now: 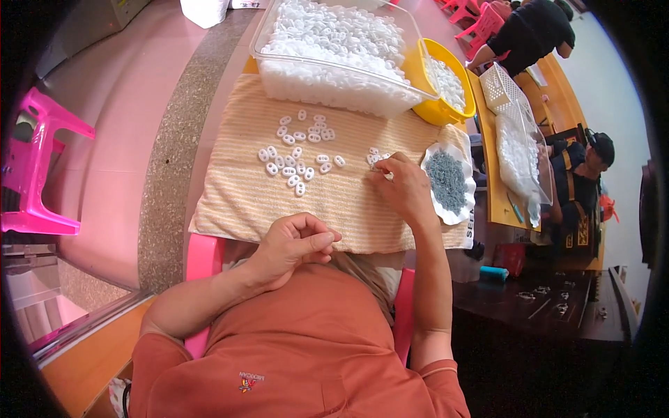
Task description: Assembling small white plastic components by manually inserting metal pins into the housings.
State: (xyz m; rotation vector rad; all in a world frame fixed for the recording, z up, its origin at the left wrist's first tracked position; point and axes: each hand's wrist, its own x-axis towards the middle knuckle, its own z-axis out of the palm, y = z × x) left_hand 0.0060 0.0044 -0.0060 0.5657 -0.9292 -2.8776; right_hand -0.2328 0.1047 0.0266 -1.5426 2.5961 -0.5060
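Note:
Small white oval plastic pieces with two holes lie in loose groups on a striped tan towel. My left hand is closed in front of my belly at the towel's near edge, thumb against the curled fingers; anything between them is too small to make out. Over the towel's right part, my right hand bends its fingertips down at a small cluster of white pieces. Its fingers are drawn together, and what they grip is hidden. Just right of it sits a white scalloped dish of small grey-blue parts.
A clear plastic bin heaped with white pieces stands at the towel's far edge, beside a yellow bucket. At left is a pink stool. People sit or bend at a wooden table on the right.

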